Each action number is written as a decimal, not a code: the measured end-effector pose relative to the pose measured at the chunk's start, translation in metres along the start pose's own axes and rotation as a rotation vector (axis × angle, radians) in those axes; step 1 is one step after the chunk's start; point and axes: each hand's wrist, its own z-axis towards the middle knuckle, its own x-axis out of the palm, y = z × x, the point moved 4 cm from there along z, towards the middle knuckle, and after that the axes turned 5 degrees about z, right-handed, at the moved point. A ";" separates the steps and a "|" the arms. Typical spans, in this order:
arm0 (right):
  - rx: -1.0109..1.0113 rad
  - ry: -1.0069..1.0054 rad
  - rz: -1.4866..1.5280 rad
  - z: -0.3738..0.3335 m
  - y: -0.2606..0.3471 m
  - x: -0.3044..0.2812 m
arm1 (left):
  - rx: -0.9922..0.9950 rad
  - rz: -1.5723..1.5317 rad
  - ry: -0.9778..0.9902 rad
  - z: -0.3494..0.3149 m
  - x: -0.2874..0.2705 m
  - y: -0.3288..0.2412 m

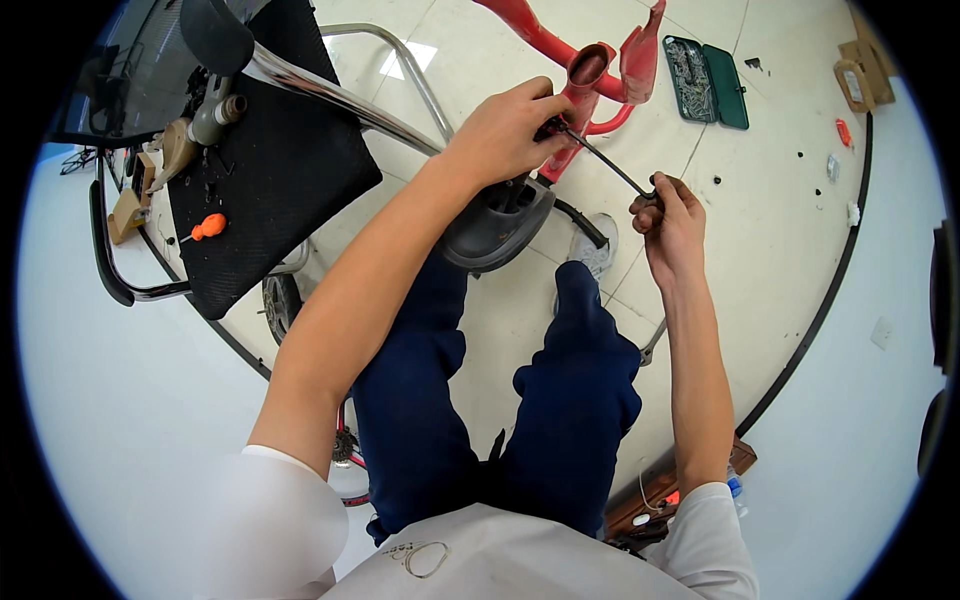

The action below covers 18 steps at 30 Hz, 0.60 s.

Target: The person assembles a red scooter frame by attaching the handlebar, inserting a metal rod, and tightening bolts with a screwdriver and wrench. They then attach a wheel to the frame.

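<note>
A red bicycle frame [590,68] stands in front of me, its open tube end facing up. My left hand [512,132] is closed at the frame, its fingers around a small black part [548,127] that they mostly hide. From that part a thin dark hex key [612,165] runs down to the right. Its bent end is pinched in the fingers of my right hand [672,222]. Below my left hand, between my knees, sits a dark grey bicycle saddle [497,230].
At left, a chair [290,150] bears an orange-handled screwdriver [208,228] and a caulk-gun-like tool [205,125]. A green case [728,88] of small metal parts lies open on the tiled floor [770,215]. Cardboard [868,70] stands far right. A wrench-like tool [653,343] lies beside my knee.
</note>
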 end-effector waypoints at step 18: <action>-1.296 0.366 -1.483 -0.014 0.042 0.009 | -0.182 -0.248 -0.010 0.000 -0.003 0.017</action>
